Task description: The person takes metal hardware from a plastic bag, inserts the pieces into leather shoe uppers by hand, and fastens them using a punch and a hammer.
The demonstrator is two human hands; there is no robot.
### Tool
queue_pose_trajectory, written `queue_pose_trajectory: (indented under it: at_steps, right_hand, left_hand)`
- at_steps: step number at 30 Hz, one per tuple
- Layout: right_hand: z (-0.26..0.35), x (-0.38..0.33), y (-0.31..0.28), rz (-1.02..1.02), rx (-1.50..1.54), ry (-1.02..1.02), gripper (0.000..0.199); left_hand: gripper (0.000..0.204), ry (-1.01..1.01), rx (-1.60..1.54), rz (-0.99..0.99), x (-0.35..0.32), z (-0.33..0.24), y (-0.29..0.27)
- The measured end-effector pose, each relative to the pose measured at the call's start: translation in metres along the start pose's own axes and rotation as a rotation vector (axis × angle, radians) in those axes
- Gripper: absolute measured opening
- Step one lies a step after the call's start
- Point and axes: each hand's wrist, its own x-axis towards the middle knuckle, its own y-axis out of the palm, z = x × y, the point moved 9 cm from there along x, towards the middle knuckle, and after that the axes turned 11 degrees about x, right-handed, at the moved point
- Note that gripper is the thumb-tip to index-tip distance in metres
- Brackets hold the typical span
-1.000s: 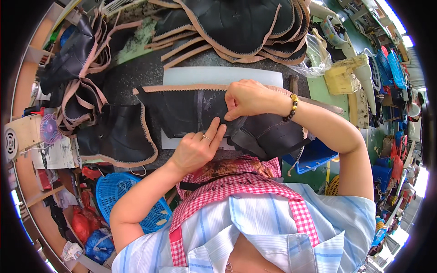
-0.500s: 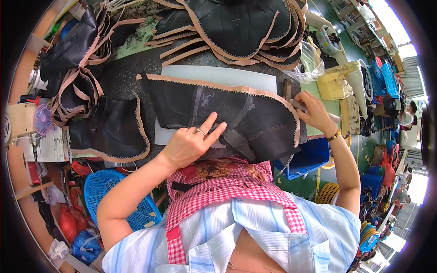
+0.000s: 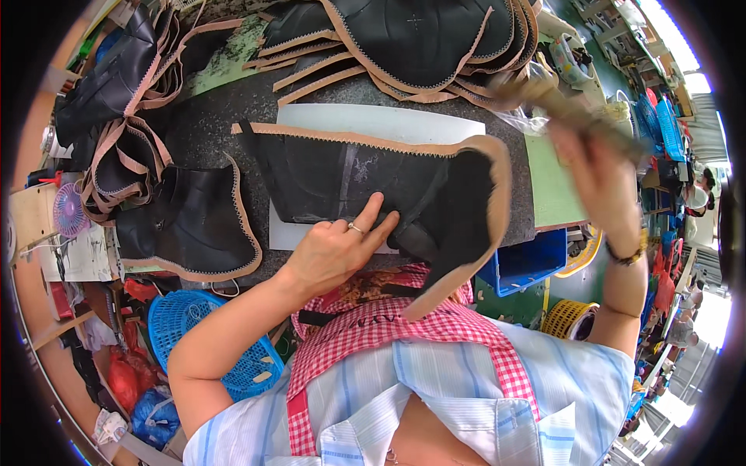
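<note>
Left hand (image 3: 330, 250), fingers apart, rests on black leather-like piece (image 3: 388, 175) over white sheet (image 3: 381, 116) on table (image 3: 553, 194), likely steadying it; right hand (image 3: 602, 182) clamped on blurred hammer-like tool (image 3: 556, 101), held up.

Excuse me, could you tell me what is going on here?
A person is working on a black piece with tan edging, which lies over a white board. The left hand rests its fingers on it, while the right hand holds up a blurred tool, possibly a hammer. The piece's right end curls up. Similar pieces are stacked beyond.
</note>
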Motion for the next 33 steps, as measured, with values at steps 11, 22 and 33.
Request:
queue_pose_trajectory:
  at_steps: [11, 22, 33]
  right_hand:
    - [0.009, -0.069, 0.145, 0.448, 0.321, 0.293, 0.019]
    - [0.035, -0.077, 0.156, 0.419, 0.107, 0.37, 0.029]
    - [-0.044, -0.059, 0.165, 0.679, 0.627, 1.041, 0.025]
  left_hand:
    - [0.059, -0.017, 0.004, -0.073, -0.004, 0.0, 0.006]
    - [0.051, 0.012, -0.026, -0.101, -0.006, -0.002, 0.009]
    - [0.048, -0.049, 0.016, -0.14, -0.007, 0.0, 0.004]
